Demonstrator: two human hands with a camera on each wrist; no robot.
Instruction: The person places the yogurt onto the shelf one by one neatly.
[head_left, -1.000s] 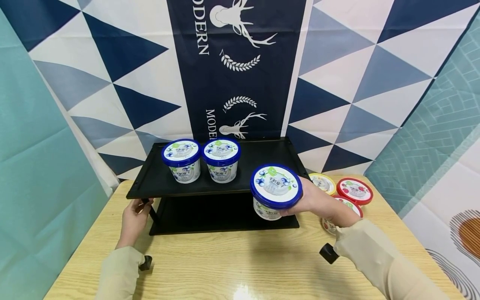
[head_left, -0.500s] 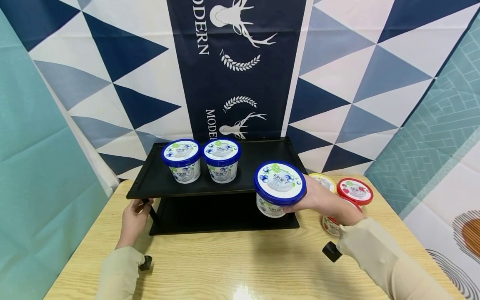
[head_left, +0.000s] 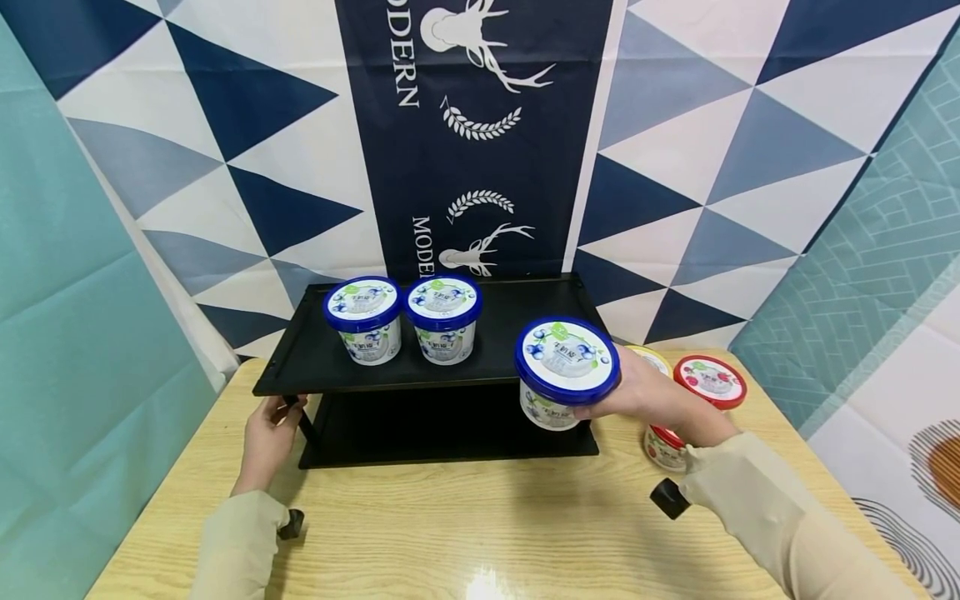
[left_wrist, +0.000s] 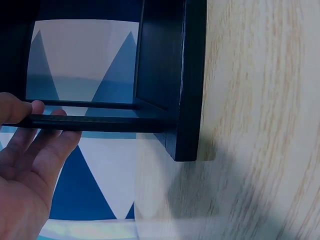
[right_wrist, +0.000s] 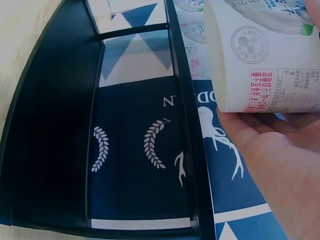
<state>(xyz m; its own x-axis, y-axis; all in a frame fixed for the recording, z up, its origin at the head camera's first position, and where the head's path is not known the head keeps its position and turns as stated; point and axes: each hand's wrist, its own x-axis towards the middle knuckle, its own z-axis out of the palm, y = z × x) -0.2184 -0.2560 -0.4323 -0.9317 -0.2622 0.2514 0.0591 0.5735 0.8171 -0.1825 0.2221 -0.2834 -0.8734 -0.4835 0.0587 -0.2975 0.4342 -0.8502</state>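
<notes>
A black two-tier shelf [head_left: 510, 333] stands on the table, with two blue-lidded tubs, one [head_left: 363, 321] at the left and one [head_left: 443, 319] beside it, upright on its upper board. My right hand [head_left: 651, 395] holds a third blue-lidded tub [head_left: 567, 367] in front of the shelf's right part; the right wrist view shows this tub [right_wrist: 270, 60] above the palm [right_wrist: 270, 155]. At the shelf's left end, my left hand [head_left: 266, 442] grips the thin black post, and the left wrist view shows thumb and fingers around that post [left_wrist: 100, 123].
Right of the shelf on the wooden table [head_left: 390, 533] are a yellow-lidded tub [head_left: 651, 358], a red-lidded tub [head_left: 710, 380] and another red-lidded tub [head_left: 666, 450], partly behind my right arm. Patterned cloth [head_left: 480, 167] hangs behind the shelf.
My right hand and the tub in it have shifted slightly right and up in the head view. The left hand and the two tubs on the shelf have stayed in place.
</notes>
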